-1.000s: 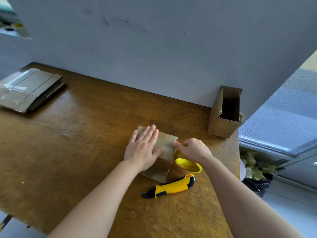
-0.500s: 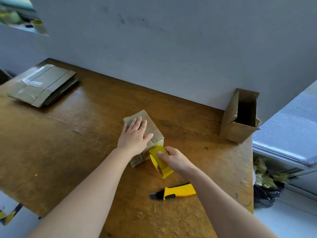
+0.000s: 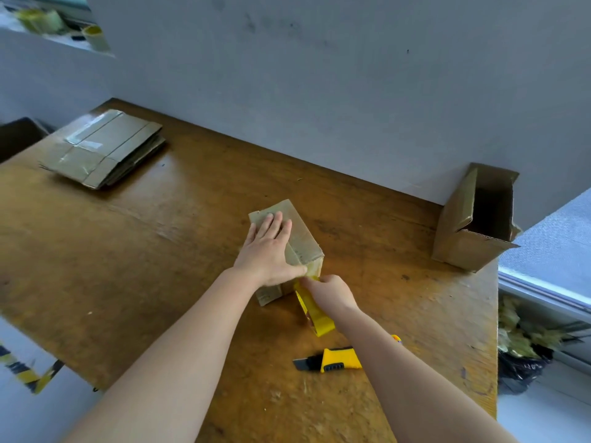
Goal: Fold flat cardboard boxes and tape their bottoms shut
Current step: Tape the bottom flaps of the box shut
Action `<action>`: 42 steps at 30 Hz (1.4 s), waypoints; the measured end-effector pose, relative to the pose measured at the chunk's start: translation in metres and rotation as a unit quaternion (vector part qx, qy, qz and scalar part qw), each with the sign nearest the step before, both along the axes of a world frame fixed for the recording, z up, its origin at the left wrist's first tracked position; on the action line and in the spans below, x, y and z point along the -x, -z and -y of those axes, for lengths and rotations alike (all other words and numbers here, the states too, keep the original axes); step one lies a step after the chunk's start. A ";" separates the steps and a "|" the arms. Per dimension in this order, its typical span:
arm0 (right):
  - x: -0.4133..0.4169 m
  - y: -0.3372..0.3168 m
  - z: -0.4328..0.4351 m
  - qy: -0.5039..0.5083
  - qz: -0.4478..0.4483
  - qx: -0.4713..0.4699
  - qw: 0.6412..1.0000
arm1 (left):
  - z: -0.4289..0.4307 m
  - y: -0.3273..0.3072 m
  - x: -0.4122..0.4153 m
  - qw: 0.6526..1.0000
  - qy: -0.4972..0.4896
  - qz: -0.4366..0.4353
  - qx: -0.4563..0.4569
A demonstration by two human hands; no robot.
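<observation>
Near the middle of the table (image 3: 160,251), the left hand (image 3: 268,251) is pressing flat, fingers straight, on the small brown box (image 3: 302,239), and the right hand (image 3: 329,292) is grasping the yellow tape roll (image 3: 315,313) at its near end. The tape may be going on crooked if the light box is sliding under the pull; its closed flaps are showing a seam.

left hand (image 3: 267,251) bare, right hand (image 3: 332,294) bare, left forearm (image 3: 179,346) uncovered down to the lower edge of view, right forearm (image 3: 415,372) uncovered likewise, nails too small to make out
</observation>
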State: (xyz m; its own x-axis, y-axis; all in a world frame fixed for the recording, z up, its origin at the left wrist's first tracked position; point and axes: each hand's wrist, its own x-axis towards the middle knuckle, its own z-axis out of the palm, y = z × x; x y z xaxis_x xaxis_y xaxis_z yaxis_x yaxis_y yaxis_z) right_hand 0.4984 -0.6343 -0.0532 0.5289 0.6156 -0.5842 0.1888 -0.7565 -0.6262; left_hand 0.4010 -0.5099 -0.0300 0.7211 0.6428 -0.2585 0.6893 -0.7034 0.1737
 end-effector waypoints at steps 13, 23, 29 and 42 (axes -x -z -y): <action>-0.012 -0.001 0.035 -0.090 -0.197 -0.087 0.972 | 0.004 0.005 -0.011 0.999 -0.007 -0.018 -0.043; -0.007 0.004 0.036 -0.035 -0.211 -0.132 0.968 | 0.044 0.007 0.017 0.949 -0.075 0.282 -0.119; -0.004 -0.002 0.036 -0.031 -0.193 -0.116 0.974 | 0.083 0.021 0.032 0.859 -0.335 0.383 0.058; -0.008 -0.009 0.049 -0.134 -0.146 -0.085 0.977 | 0.082 0.025 0.014 0.732 -0.438 0.377 0.360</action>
